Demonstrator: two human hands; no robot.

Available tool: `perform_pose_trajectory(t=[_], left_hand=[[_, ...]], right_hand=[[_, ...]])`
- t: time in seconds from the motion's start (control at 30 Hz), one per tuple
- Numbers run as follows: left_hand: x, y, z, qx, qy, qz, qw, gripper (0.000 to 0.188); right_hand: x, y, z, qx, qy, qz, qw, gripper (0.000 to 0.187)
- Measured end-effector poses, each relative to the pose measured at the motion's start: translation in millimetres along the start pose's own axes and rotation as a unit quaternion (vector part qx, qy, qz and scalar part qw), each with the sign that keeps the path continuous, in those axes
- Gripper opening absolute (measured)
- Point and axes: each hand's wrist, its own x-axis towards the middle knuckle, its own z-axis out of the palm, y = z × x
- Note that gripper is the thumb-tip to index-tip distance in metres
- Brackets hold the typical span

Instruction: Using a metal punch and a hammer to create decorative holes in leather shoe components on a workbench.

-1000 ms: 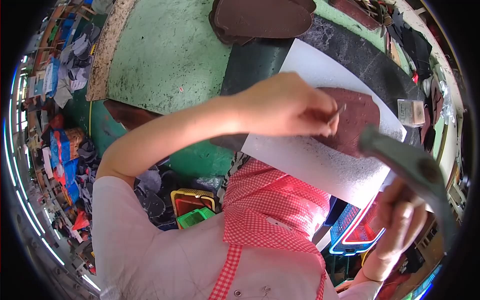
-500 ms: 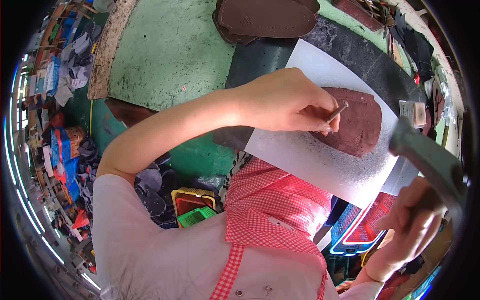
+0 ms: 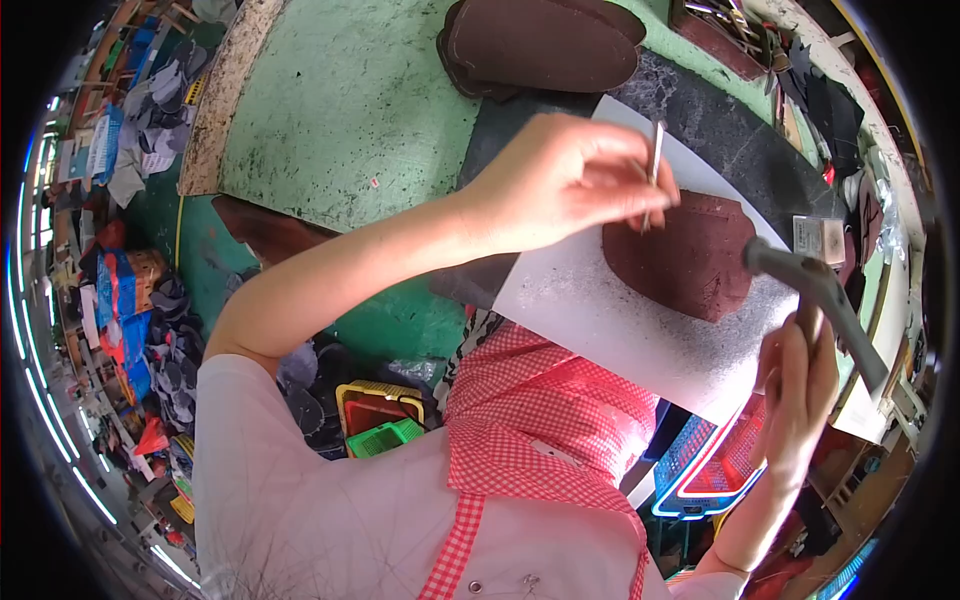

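Observation:
A slim metal punch [image 3: 655,160] is pinched upright between the fingers of my left hand [image 3: 560,185], which hovers over a dark brown leather piece [image 3: 685,260]. Rounded at one end and straighter at the other, the leather lies flat on a white sheet [image 3: 570,290]. The punch's lower tip shows near the leather's upper left edge; whether it touches cannot be told. My right hand [image 3: 800,385] grips a hammer [image 3: 820,290] by its handle. The hammer's grey metal head is raised at the right, overlapping the leather's right edge in view.
Several dark brown leather pieces [image 3: 540,45] lie stacked at the back of the green table [image 3: 340,110]. A black slab [image 3: 690,95] lies under the sheet. At the right stands a small clear box [image 3: 818,240]. Plastic baskets [image 3: 690,465] sit below.
My left hand has lifted slightly, and the punch has swung from slanted to nearly upright. The hammer in my right hand has moved left, nearer the leather.

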Motion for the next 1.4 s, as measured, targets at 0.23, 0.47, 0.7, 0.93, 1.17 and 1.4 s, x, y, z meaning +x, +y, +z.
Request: perform_pose_trajectory(t=[0.23,0.47,0.7,0.93,1.17,1.4], left_hand=[[7,2,1,0.128,0.039,-0.040,0.990,0.013],[-8,4,40,0.080,-0.007,-0.098,0.992,0.010],[27,1,72,0.157,-0.064,-0.052,0.984,0.007],[136,-8,78,0.163,0.054,0.119,0.978,0.012],[239,-52,130,0.411,0.016,0.283,0.867,0.012],[226,-26,123,0.196,0.076,0.198,0.957,0.009]], right_hand=[[41,35,21,-0.459,0.155,-0.180,0.856,0.032],[100,-5,9,-0.289,-0.044,-0.251,0.923,0.032],[121,8,6,-0.289,0.030,-0.438,0.851,0.026],[17,45,-72,-0.058,0.079,-0.003,0.995,0.035],[-31,67,-90,-0.059,0.044,0.079,0.994,0.008],[-25,80,-95,-0.048,0.004,0.064,0.997,0.013]])
